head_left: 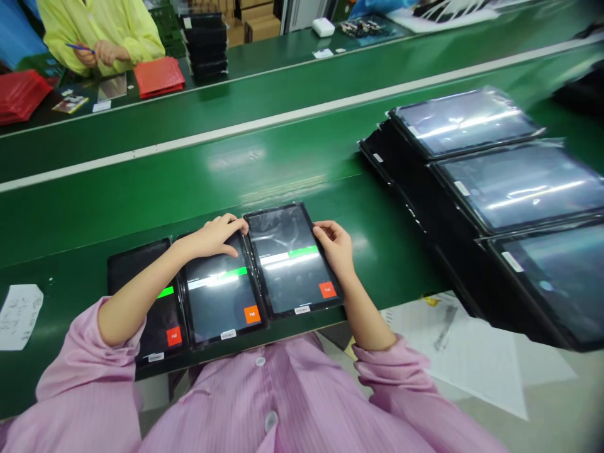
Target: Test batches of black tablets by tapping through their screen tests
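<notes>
Three tablets point(219, 296) lie lit in a row on the desk point(368, 264), the left hand point(218, 236) spread and the right hand point(336, 253) bent at opposite edges of the rightmost tablet point(285, 277), grip unclear, with stacked tablets point(519, 182) apparently left.
</notes>
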`<state>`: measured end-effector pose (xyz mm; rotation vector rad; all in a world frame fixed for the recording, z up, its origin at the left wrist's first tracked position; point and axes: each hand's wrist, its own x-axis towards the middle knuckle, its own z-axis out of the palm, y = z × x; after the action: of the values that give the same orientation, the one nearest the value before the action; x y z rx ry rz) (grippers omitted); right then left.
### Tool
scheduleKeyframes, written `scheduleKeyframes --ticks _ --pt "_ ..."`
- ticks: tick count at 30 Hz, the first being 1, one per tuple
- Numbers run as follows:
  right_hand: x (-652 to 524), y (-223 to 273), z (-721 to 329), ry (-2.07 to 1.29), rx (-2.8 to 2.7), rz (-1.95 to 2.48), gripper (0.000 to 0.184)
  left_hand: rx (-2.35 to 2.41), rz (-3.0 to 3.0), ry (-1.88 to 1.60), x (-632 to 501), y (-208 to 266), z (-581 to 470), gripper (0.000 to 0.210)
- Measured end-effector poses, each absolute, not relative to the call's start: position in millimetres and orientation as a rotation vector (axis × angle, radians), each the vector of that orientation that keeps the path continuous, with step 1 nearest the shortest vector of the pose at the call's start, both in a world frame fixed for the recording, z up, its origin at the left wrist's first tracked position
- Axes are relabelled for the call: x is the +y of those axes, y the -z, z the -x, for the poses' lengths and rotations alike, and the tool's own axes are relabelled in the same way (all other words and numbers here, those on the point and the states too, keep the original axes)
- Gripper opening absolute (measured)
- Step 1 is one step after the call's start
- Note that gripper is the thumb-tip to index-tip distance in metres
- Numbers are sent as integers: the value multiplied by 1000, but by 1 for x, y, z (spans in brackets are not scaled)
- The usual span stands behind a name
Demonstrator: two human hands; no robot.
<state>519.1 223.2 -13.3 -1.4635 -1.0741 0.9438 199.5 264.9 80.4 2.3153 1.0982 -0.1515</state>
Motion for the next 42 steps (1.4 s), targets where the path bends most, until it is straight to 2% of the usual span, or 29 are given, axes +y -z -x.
scheduleKeyframes --ticks 2,4,9,17,27,29,32,39,42 --pt "223 15 -519 -953 -1072 1457 37 1081 -2333 233 265 -82 -198 36" --pt "223 15 -521 -961 -1072 1456 35 1072 -2361 275 264 -83 -199 32" --pt "223 16 -523 -987 -1080 1449 33 1078 -2375 265 264 -80 -200 31" --pt "224 18 -521 -999 -1125 1393 42 1051 -2304 86 268 -71 -192 36" --pt "225 15 -524 -966 -1204 1394 35 1095 -2317 134 265 -76 -203 36" --pt "225 16 -525 -961 -1212 1402 35 1106 -2340 121 261 -78 -202 40" --pt "224 16 -524 -963 -1207 1412 34 1123 -2366 123 251 -84 -181 58" --pt "224 17 -523 -939 -1232 1427 33 1542 -2087 59 215 -96 -48 94" --pt "225 19 -523 -901 -1227 1432 32 1487 -2027 29 200 -94 -15 88"
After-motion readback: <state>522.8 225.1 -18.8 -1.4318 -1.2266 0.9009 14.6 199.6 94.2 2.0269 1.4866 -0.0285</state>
